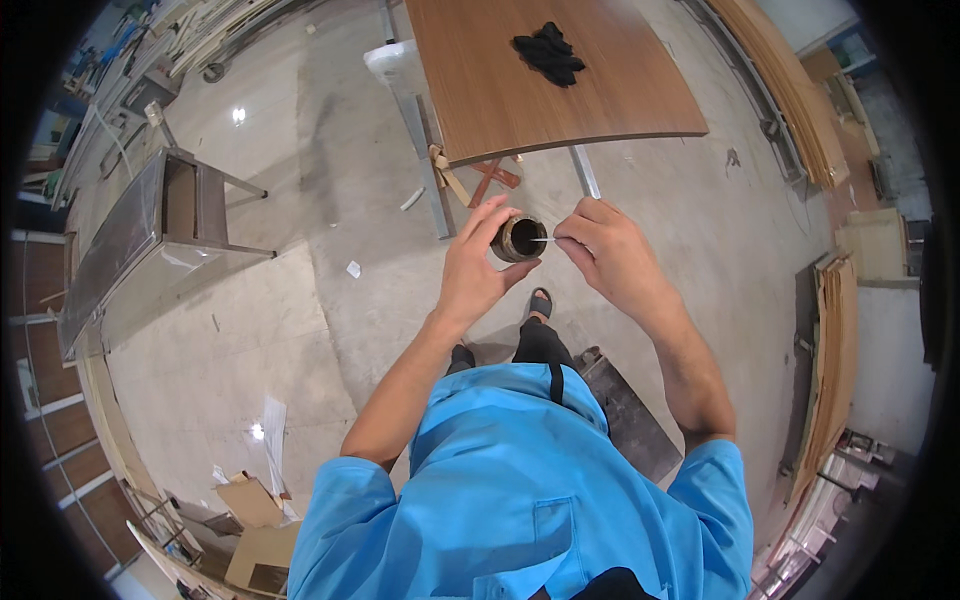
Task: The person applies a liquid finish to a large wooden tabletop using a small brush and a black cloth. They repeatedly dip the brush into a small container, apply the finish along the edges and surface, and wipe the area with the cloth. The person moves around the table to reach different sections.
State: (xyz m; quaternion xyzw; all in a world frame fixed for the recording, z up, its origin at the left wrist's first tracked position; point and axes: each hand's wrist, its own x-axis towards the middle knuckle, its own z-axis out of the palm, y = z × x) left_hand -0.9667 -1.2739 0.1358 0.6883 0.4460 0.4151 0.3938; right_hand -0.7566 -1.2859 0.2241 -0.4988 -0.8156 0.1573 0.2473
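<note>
My left hand (478,262) is wrapped round a small open jar (507,243), its mouth tipped toward me. Dark material shows inside the jar. Between the thumb and fingers of my right hand (609,250) is a thin pale stick (543,240), whose far end reaches into the jar's mouth. What lies on the end of the stick is hidden. Beyond my hands stands a brown wood-grain board (480,90), with a crumpled pair of black gloves (548,55) lying on it.
Metal legs (585,172) stand under the board, with wood scraps (455,180) on the floor beside them. A grey metal-framed table (165,215) stands at left. Stacked panels (835,370) lean along the right. A dark box (630,415) sits by my feet, cardboard (250,500) at lower left.
</note>
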